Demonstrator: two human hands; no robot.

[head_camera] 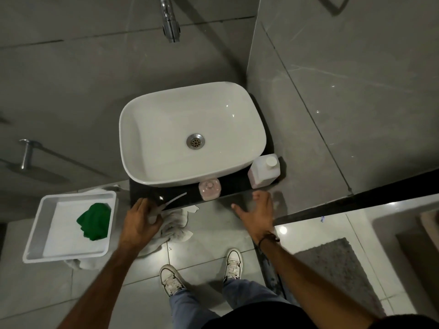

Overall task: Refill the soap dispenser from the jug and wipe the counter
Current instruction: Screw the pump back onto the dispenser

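- Two jobs make up the task, and the refill looks to be the one behind us, judging by how things lie: the soap dispenser stands pump-less and open-topped on the desk, just in front of the basin, with pink liquid showing through it.
- The jug is capped and upright at the front right corner of the basin, touching or nearly touching its wall; I cannot tell which.
- A pale curved piece, probably the pump and its tube, lies on the dark desk left of the dispenser, so the top is not yet back on.
- The left hand is curled around a bunched white cloth at the desk's front edge, left of the dispenser, with part of the cloth hanging past the edge.
- The right hand is spread, fingers apart and gripping nothing, at the front edge below the jug.
- Wiping appears to be starting; refitting the pump seems left to do.
- Room is tight: the free desk is only a narrow strip in front of the basin, with a straight drop to the floor along its near edge.
- Dispenser and jug both stand near that edge, so a sweep could knock them off.
- A white tray holding a green cloth sits well left of the basin.
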